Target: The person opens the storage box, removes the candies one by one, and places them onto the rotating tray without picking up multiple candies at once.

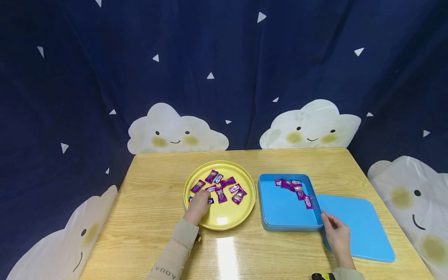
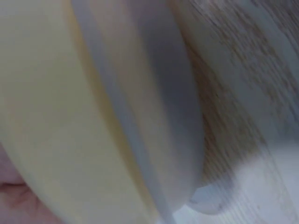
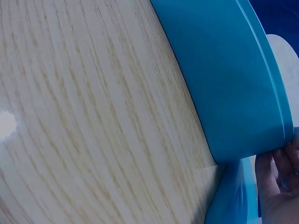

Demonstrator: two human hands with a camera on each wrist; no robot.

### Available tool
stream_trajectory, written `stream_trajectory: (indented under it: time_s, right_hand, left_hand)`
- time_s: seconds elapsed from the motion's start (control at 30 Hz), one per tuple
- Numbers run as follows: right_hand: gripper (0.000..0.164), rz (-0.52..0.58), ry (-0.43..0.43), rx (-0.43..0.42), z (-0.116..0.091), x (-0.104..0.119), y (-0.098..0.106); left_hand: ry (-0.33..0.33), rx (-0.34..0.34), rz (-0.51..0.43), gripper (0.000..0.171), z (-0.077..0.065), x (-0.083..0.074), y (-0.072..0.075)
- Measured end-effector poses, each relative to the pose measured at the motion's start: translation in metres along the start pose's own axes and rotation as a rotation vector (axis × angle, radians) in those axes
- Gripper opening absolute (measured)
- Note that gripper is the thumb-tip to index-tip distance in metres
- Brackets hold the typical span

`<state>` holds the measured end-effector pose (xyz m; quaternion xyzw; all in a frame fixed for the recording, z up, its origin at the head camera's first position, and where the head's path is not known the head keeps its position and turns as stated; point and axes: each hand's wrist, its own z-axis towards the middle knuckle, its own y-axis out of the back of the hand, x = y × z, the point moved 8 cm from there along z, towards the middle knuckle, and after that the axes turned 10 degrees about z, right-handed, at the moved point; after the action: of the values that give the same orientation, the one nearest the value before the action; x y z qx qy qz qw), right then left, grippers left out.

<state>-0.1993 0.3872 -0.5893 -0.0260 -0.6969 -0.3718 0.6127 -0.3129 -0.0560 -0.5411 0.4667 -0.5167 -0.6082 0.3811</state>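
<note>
Hands apart. Left hand (image 1: 198, 205) at the left edge of the yellow round tray (image 1: 241, 214), among wrapped candies (image 1: 221, 195); fingertips hidden, can't tell if gripping. Right hand (image 1: 337, 235) pinches the blue box (image 1: 285, 208) at its near right corner. More purple-wrapped candies (image 1: 299, 192) toward the box's far right corner. Blue lid (image 1: 364, 229) near the table's (image 1: 147, 217) right edge.

Navy curtain (image 1: 231, 42) sprinkled with white triangles (image 1: 261, 17), two smiling yellow-cheeked clouds (image 1: 176, 134) behind a wood-grain table (image 1: 140, 206), a third cloud (image 1: 68, 245) at left, a fourth cloud (image 1: 406, 210) at right, bright glare (image 1: 227, 258) on the wood.
</note>
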Motion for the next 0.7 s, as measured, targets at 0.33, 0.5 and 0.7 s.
stream_trajectory:
  time_s: [0.33, 0.5, 0.7]
  right_hand:
    - [0.047, 0.034, -0.034, 0.007, -0.013, 0.027, 0.005]
    - [0.044, 0.042, -0.048, 0.004, -0.014, 0.026, 0.005]
    - [0.043, 0.042, -0.046, 0.017, -0.015, 0.027, 0.005]
  left_hand:
    - [0.023, -0.003, -0.052, 0.024, 0.005, -0.012, 0.015]
    - [-0.037, -0.070, -0.024, 0.043, 0.017, -0.030, 0.032]
    - [-0.153, -0.069, 0.020, 0.054, 0.033, -0.066, 0.042]
